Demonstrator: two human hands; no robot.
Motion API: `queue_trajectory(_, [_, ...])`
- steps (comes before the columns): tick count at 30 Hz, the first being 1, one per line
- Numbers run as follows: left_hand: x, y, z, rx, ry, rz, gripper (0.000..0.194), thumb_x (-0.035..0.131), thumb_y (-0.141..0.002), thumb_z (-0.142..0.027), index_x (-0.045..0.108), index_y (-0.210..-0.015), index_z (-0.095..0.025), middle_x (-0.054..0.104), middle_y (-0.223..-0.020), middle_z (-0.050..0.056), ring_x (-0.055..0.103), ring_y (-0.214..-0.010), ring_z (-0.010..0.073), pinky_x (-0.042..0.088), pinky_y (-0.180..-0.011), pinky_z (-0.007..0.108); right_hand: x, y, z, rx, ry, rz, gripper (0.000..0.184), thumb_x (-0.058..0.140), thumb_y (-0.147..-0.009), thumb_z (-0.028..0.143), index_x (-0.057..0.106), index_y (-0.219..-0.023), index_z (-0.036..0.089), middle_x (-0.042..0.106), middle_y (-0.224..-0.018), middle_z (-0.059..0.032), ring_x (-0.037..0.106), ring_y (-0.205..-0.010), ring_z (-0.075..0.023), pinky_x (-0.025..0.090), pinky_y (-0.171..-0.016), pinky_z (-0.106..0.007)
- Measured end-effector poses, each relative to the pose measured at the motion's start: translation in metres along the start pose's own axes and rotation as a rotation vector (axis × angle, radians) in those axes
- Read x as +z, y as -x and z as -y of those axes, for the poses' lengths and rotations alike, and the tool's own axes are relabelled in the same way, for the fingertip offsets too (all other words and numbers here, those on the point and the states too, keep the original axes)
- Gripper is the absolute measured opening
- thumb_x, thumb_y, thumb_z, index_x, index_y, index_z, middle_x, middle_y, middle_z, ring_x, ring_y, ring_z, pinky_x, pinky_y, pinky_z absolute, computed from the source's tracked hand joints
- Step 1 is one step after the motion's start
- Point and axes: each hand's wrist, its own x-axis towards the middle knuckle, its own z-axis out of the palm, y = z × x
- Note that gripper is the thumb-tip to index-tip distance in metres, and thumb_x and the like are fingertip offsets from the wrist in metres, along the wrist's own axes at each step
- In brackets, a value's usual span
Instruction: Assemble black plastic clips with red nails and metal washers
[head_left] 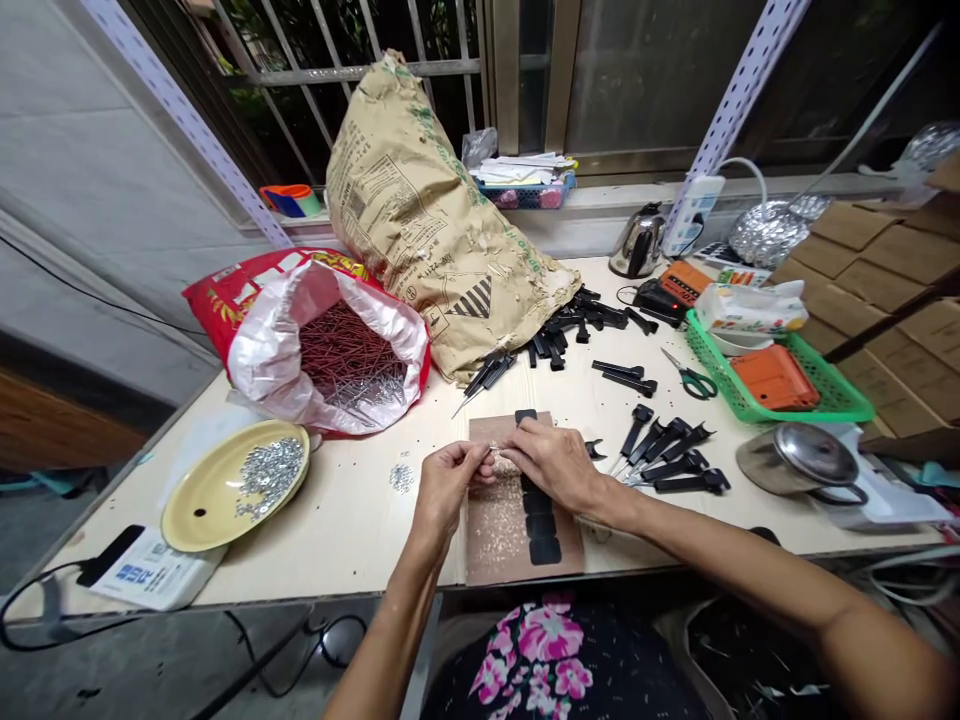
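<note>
At the far left, the yellow plate (184,505) bears a good heap of small silver metal pieces (274,475), so plenty of these is left. Next to it, the red-and-white sack (251,345) gapes on a mass of reddish-brown metal rods (349,350), also a large stock by the look of it. A little cluster of loose metal pieces (400,478) lies on the table between plate and board. Beyond, black plastic handles (570,328) spill out beside the mouth of the brown paper sack (420,230). On the right, a fan of black-handled pieces with metal shafts (671,450) seems further along, though I cannot tell whether those are complete. My judgement is that the work is partway, with far more loose stock than gathered pieces.

The left hand (448,480) is over the left part of the brown board (487,555), thumb and forefinger closed in a pinch on a small slender piece (495,448) (too small to name surely). The right hand (559,462), above the black strip (541,525), grasps the same piece with closed fingertips; its other fingers are loosely curled. That piece sits between the two hands, just above the board and its pale specks (499,525).
</note>
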Motion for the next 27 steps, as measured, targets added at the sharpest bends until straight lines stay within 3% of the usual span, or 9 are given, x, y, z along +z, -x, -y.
queue_trajectory(3, [0.001,-0.003,-0.001,-0.032,-0.011,0.031,0.036,0.079,-0.060,-0.041,0.067,-0.071,-0.008,0.066,-0.061,0.003,0.058,-0.048,0.0084,0.050,-0.051,0.019,-0.006,-0.002,-0.003,0.088,-0.116,0.095,0.019,0.047,-0.094,0.033,0.062,-0.091,0.022,0.059,-0.085,0.0012,0.053,-0.073,-0.0110,0.027,-0.055,-0.024])
queue_trajectory(9, [0.003,-0.005,-0.004,-0.079,0.068,0.091,0.039,0.078,-0.060,-0.043,0.068,-0.074,-0.008,0.068,-0.066,0.005,0.062,-0.055,0.0108,0.053,-0.058,0.021,-0.015,-0.005,-0.003,0.138,-0.139,0.084,0.012,0.054,-0.090,0.030,0.062,-0.093,0.022,0.060,-0.089,0.0006,0.055,-0.079,-0.0122,0.030,-0.058,-0.023])
queue_trajectory(12, [0.005,-0.004,-0.004,-0.067,0.032,0.080,0.037,0.080,-0.058,-0.040,0.069,-0.074,-0.009,0.067,-0.064,0.004,0.060,-0.052,0.0098,0.052,-0.056,0.020,-0.012,-0.003,-0.003,0.092,-0.099,0.044,0.011,0.054,-0.090,0.030,0.061,-0.090,0.021,0.059,-0.087,0.0004,0.053,-0.076,-0.0116,0.029,-0.058,-0.023])
queue_trajectory(19, [0.009,-0.001,-0.001,-0.109,0.047,0.028,0.041,0.083,-0.050,-0.043,0.067,-0.065,-0.008,0.065,-0.058,0.002,0.055,-0.047,0.0074,0.051,-0.049,0.018,0.001,0.002,-0.001,-0.194,0.231,-0.178,0.024,0.044,-0.095,0.021,0.059,-0.076,0.018,0.056,-0.073,-0.0026,0.044,-0.074,-0.0162,0.028,-0.066,-0.031])
queue_trajectory(23, [0.011,-0.002,0.000,-0.107,0.093,-0.003,0.042,0.085,-0.047,-0.042,0.066,-0.065,-0.009,0.064,-0.057,0.001,0.056,-0.045,0.0073,0.050,-0.047,0.017,0.002,0.003,-0.001,-0.160,0.213,-0.160,0.020,0.047,-0.094,0.021,0.061,-0.079,0.019,0.056,-0.077,-0.0023,0.044,-0.073,-0.0157,0.028,-0.063,-0.030])
queue_trajectory(27, [0.011,-0.006,-0.002,-0.113,0.145,0.005,0.044,0.086,-0.044,-0.042,0.066,-0.065,-0.008,0.063,-0.058,0.001,0.056,-0.046,0.0068,0.051,-0.049,0.017,-0.004,0.004,-0.002,-0.080,0.073,-0.071,0.014,0.050,-0.092,0.022,0.063,-0.098,0.022,0.057,-0.088,-0.0027,0.049,-0.081,-0.0152,0.034,-0.066,-0.027])
